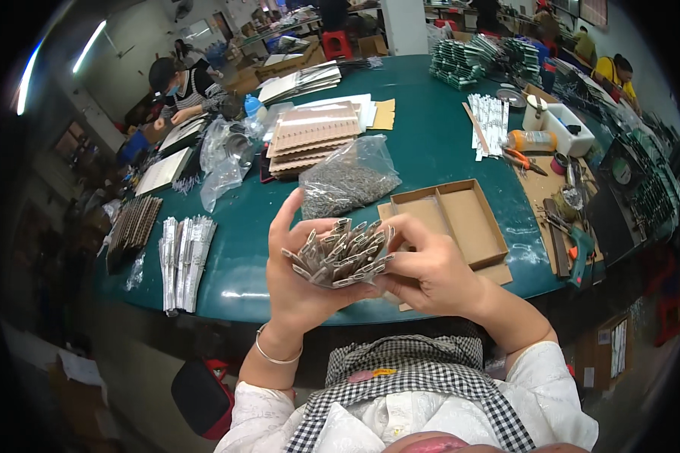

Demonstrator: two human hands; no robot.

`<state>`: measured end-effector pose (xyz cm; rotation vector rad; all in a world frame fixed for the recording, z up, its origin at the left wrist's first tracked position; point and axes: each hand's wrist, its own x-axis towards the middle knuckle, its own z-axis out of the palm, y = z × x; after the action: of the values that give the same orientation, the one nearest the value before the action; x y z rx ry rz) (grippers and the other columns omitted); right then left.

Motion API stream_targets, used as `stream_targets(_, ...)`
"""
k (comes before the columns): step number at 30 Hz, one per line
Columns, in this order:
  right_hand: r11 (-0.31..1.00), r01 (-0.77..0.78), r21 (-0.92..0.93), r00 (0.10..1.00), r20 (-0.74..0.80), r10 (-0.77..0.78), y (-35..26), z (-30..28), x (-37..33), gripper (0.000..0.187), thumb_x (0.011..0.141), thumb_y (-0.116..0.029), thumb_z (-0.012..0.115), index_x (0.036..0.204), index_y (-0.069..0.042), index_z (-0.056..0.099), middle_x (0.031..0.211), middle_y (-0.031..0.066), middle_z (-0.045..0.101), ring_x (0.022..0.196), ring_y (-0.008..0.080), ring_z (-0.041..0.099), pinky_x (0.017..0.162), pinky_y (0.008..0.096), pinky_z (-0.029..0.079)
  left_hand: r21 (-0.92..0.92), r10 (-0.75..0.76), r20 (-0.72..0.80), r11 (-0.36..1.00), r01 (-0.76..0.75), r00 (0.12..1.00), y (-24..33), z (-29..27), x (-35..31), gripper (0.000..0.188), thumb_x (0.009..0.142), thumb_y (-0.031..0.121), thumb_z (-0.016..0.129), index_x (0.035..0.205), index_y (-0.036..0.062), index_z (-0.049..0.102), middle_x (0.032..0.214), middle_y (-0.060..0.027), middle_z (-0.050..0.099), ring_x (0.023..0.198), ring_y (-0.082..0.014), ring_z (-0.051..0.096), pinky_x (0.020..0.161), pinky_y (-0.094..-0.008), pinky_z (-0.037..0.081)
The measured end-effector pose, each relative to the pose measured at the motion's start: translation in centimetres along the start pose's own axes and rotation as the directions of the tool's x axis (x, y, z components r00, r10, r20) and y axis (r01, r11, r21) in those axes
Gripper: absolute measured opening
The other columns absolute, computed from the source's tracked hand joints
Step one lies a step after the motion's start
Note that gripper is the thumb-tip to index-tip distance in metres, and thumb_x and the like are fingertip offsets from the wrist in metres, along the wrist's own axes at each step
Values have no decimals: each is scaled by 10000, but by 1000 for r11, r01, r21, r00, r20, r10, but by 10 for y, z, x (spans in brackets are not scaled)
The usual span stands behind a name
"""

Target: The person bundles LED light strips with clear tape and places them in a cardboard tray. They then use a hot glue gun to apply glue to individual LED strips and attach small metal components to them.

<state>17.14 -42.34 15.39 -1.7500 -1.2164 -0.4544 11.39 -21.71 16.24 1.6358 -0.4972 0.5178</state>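
In front of my chest, my left hand (296, 283) is curled round a bundle of thin flat strips (336, 255), its index finger raised. The strips are grey-brown with pale-rimmed ends that fan upward, and a clear wrap seems to surround them. From the other side, my right hand (431, 264) pinches the bundle's right edge with thumb and fingers. Just beyond the bundle lies a clear plastic bag (347, 181) full of small dark grey pieces. Behind my right hand sits an open cardboard box (472, 219) with a divider.
The green table (242, 257) carries white-wrapped bundles (187, 260) at left and stacked brown ridged boards (313, 132) farther back. At right are orange-handled pliers (523, 160), an orange bottle (533, 141) and a green glue gun (580, 253). A co-worker (180, 90) works at far left.
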Motion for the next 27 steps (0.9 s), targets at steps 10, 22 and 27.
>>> stream_targets(10,987,129,-92,979,170,-112,1,-1,23,148,780,-140,766,795,-58,644,1211,145,666,812,269,688,671,381,563,850,140,519,20,-526,843,77,5,22,430,680,130,792,1091,33,709,1323,-98,593,1352,-361,485,1158,-561,284)
stream_targets(22,920,198,-339,978,9,-207,0,13,27,135,761,-110,746,747,-76,615,791,38,620,751,221,628,598,354,527,798,-114,596,194,-570,795,81,-11,46,47,720,131,715,751,96,719,1059,-58,609,1146,-296,556,1070,-591,391)
stream_targets(27,899,117,-422,978,-108,-178,-10,23,29,149,730,-94,747,702,-80,601,756,42,607,706,217,607,563,346,504,825,-94,556,182,-535,826,78,-13,44,31,707,115,714,727,96,729,1052,-44,616,1149,-301,553,1059,-582,399)
